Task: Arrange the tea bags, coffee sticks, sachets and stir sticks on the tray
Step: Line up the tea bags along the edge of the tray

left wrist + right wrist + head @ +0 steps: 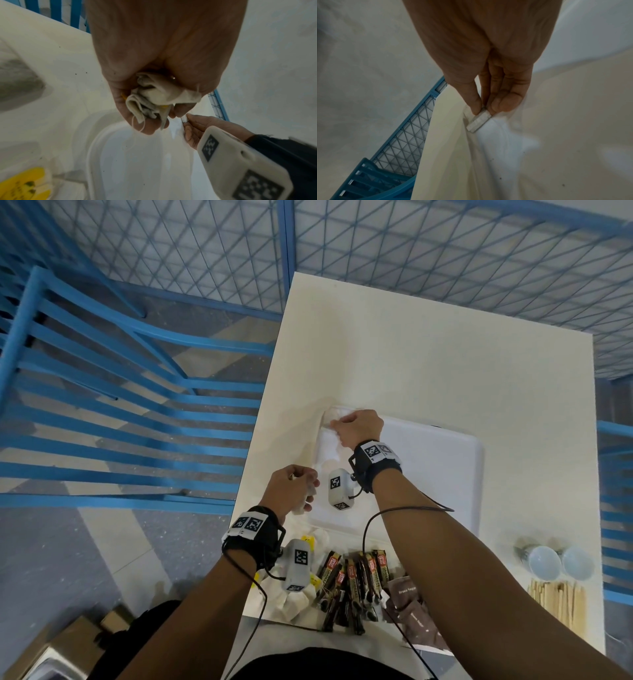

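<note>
Nearest the head camera, both forearms extend forward over the table, each wrist fitted with a black strap and a tagged white camera unit.

Left hand: fingers are curled around a crumpled bunch of tea bags, with white string and a trace of yellow tag showing below the bunch. This grip sits at the near left corner of the white tray.

Right hand: thumb and fingers pinch a single small white tea bag by its upper edge. The bag's lower end is at the tray's far left corner; contact with the tray floor cannot be confirmed. This grip lies beyond the left-hand grip, and the two are near each other but apart.

On the near side of the left-hand grip, more tea bags lie loose on the table. To their right lie the coffee sticks, then the brown sachets, then the wooden stir sticks. Two small white cups stand just beyond the stir sticks.
</note>
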A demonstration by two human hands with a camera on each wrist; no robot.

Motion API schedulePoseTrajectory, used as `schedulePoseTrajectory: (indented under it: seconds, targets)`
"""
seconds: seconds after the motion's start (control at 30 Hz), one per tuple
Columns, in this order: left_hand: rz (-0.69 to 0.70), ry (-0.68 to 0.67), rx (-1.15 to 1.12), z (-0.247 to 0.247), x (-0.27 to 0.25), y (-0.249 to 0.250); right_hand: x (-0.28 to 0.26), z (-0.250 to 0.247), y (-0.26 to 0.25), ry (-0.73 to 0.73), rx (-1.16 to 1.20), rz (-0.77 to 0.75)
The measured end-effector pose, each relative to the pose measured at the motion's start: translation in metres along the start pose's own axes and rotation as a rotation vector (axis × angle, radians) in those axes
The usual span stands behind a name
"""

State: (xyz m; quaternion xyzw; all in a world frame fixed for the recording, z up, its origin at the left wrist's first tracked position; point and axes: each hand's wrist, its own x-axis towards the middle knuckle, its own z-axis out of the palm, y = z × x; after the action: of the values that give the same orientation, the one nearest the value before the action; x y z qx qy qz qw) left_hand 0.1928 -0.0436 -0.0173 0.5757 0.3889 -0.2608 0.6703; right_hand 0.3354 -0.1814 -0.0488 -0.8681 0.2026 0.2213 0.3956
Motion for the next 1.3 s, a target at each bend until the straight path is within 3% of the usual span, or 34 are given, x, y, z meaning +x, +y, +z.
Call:
schedulePoseTrajectory:
  seconds: [0.3, 0.87, 1.3]
  targets:
    - [0.018, -0.045, -0.112, 0.0, -0.001, 0.006, -0.003, 0.0, 0.008, 0.024, 0.085, -0.002]
    - [0.033, -0.035, -0.073, -0.005, -0.002, 0.0, -0.014, 0.0, 0.005, 0.063, 0.194, -0.022]
    - [0.04, -0.057, -0.105, -0.005, 0.002, 0.004, -0.004, 0.005, 0.016, 0.06, 0.149, -0.047]
